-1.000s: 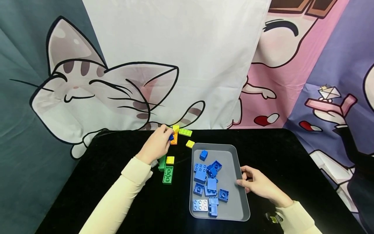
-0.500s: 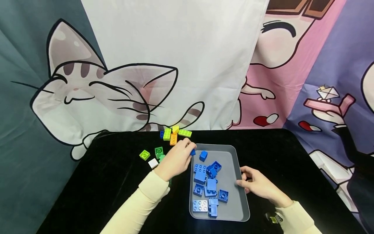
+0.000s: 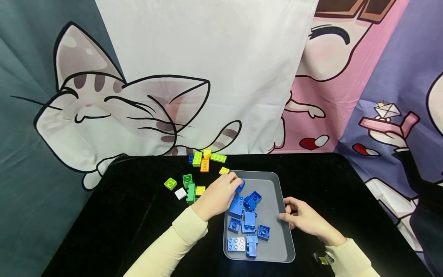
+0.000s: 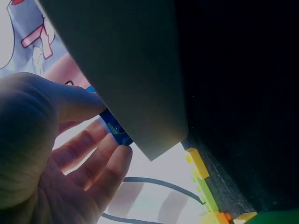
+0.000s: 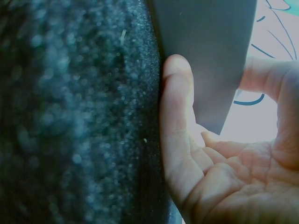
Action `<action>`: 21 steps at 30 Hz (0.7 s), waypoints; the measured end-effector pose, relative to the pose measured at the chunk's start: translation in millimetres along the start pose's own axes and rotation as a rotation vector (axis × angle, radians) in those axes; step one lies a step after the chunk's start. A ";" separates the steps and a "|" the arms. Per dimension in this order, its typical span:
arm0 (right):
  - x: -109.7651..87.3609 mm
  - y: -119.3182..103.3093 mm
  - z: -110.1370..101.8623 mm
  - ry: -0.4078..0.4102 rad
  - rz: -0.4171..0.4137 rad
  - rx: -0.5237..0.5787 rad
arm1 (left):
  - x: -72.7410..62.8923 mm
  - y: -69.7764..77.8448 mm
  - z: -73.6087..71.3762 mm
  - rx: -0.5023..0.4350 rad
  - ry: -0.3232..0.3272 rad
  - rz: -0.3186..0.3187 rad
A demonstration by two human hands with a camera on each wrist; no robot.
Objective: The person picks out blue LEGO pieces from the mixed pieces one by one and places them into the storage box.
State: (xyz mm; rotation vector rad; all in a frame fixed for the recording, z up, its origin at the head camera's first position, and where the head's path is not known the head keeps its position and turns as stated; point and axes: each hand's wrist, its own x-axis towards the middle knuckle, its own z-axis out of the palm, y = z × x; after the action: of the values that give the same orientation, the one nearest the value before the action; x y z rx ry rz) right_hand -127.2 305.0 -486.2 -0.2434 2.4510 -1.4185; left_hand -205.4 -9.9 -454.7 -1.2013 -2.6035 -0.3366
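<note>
My left hand (image 3: 218,196) is over the far left corner of the grey tray (image 3: 275,204). Between its thumb and fingers it pinches a small blue toy brick (image 4: 117,128), dark in the left wrist view beside the tray's outer wall. In the head view the fingers mostly hide that brick. Several blue bricks (image 3: 250,219) lie along the left and middle of the tray, some on top of others. My right hand (image 3: 308,219) grips the tray's right side, the thumb at the rim and the other fingers (image 5: 176,102) low against the outer wall.
Left of the tray on the black table (image 3: 138,238) lie green bricks (image 3: 191,193), a white brick (image 3: 180,193) and a yellow brick (image 3: 200,191). Farther back are an orange brick (image 3: 205,165), lime bricks (image 3: 219,157) and one blue brick (image 3: 190,159). A printed curtain hangs behind.
My left hand has carried the blue brick rightward from the bricks at the back left, past the tray's left rim, to above the tray. The right hand stays at the tray's right edge.
</note>
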 end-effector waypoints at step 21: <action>0.0 1.3 -0.3 0.004 -0.001 -0.002 | -6.6 -2.3 -7.4 0.012 -0.055 -0.071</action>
State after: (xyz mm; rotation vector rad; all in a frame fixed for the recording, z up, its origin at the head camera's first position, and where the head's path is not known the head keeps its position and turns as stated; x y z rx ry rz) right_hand -127.4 305.9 -487.2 -0.2423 2.4557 -1.4183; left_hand -202.0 -18.4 -450.0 -1.1318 -2.6962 -0.3049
